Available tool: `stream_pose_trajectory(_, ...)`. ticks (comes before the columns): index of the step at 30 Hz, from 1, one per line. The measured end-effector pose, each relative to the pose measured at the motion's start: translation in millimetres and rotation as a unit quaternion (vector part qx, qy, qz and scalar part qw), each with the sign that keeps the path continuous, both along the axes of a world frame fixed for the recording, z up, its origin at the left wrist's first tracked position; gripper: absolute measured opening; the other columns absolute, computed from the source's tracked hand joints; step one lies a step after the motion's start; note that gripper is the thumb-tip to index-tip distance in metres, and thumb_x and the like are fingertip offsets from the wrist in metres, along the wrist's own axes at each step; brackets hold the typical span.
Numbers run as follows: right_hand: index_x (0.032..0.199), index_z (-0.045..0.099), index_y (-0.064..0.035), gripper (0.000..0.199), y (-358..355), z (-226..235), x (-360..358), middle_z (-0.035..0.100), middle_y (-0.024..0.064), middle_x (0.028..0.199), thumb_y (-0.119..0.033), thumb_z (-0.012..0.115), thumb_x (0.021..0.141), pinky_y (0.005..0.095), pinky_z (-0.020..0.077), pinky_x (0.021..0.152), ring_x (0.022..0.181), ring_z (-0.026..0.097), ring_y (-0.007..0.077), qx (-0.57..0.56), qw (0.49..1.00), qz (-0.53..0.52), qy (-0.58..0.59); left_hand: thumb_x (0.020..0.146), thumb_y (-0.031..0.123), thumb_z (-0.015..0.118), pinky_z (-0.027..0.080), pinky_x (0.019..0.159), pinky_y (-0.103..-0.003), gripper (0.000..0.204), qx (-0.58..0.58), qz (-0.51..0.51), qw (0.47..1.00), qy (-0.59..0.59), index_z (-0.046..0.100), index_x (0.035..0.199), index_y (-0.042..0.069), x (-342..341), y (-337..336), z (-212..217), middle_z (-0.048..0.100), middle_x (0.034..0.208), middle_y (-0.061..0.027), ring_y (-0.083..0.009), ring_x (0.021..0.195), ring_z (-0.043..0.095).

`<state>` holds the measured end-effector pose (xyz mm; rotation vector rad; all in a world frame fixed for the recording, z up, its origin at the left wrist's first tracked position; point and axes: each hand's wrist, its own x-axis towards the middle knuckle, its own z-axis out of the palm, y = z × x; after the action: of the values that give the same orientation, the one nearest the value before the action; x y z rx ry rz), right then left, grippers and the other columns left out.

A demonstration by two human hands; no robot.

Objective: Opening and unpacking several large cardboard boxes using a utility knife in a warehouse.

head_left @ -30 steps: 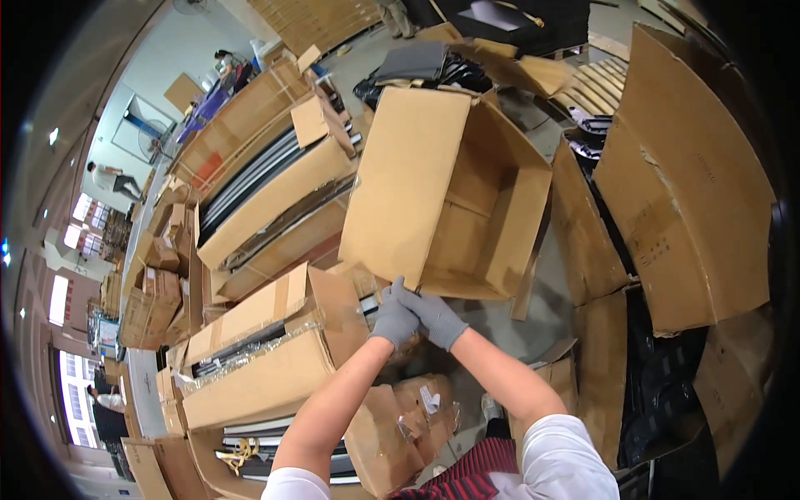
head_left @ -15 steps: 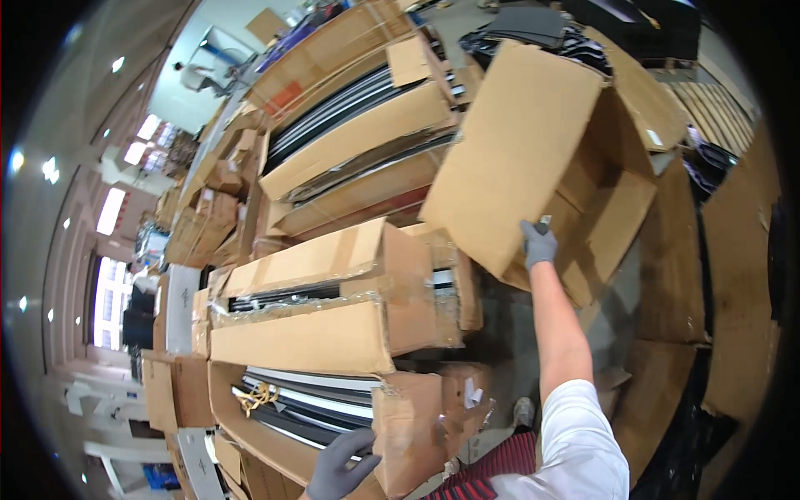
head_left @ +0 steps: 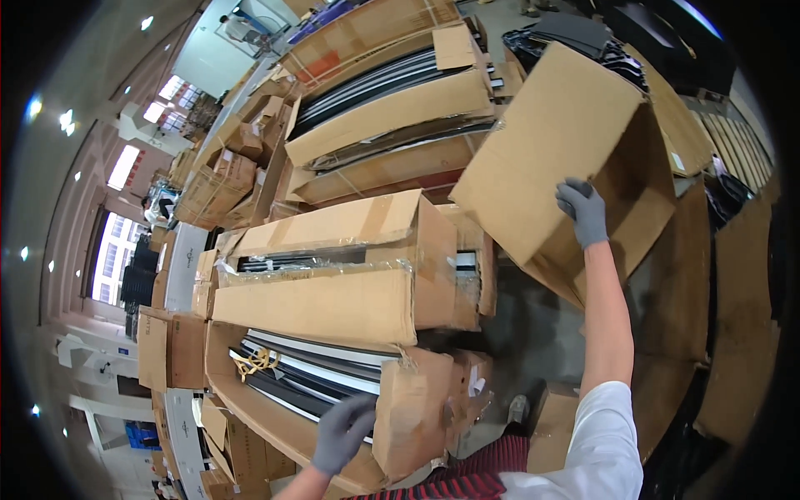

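My right hand [head_left: 581, 210], in a grey glove, is closed over the edge of a large empty cardboard box [head_left: 546, 142]. That box is tilted, its hollow side facing right. My left hand [head_left: 342, 435], also gloved in grey, hovers with fingers apart beside the end panel of a long carton [head_left: 412, 412] and above its contents. Inside that carton lie long black and white strips [head_left: 321, 379] with a yellow tie [head_left: 254, 363] around some of them. Whether the left fingertips touch the panel I cannot tell.
A long taped carton [head_left: 317, 304] lies just beyond, with more cartons of dark strips [head_left: 383, 87] farther back. Flattened cardboard [head_left: 746, 308] stands along the right. A small carton [head_left: 552, 429] sits on the floor near my foot. A person [head_left: 242, 32] is far off at upper left.
My right hand has moved up along the large box's edge, its fingers now curled over it. The left hand has shifted slightly up and right. The whole view has turned a little.
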<state>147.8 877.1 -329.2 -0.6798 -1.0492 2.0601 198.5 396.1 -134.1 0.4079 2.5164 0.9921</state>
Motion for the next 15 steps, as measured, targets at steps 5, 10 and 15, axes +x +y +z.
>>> stream_pose_trajectory(5,0.088,0.057,-0.0057,0.018,-29,-36,68,0.058,0.0022,0.069,-0.014,0.067,0.075,0.0234,0.0435,0.053,0.059,0.054,0.0107,-0.011,0.996,0.01,-0.085,0.088,0.02,0.054,0.046,0.071,-0.025,0.031,0.216,-0.015,0.914,-0.342,0.051,0.11,-0.002,-40,182,-78,0.058,0.09,-0.0075,-0.0129,0.081,0.057)
stream_pose_trajectory(10,0.081,0.057,-0.0098,0.012,-166,-132,159,0.06,0.003,0.071,-0.019,0.064,0.078,0.0267,0.0472,0.054,0.06,0.057,0.0141,-0.258,0.96,0.029,-0.099,0.081,0.028,0.061,0.037,0.05,-0.024,0.032,0.2,0.168,0.906,-0.333,0.049,0.101,0.006,-120,270,-289,0.048,0.072,-0.0006,-0.0083,0.058,0.044)
stream_pose_trajectory(15,0.092,0.054,-0.011,0.016,-217,-188,260,0.062,0.0065,0.077,-0.018,0.063,0.08,0.0325,0.0513,0.057,0.063,0.06,0.0193,-0.426,0.891,0.0,-0.157,0.08,0.028,0.064,0.047,0.068,-0.035,0.043,0.254,0.201,0.899,-0.295,0.05,0.116,0.008,-175,314,-353,0.058,0.1,-0.008,-0.0203,0.083,0.055)
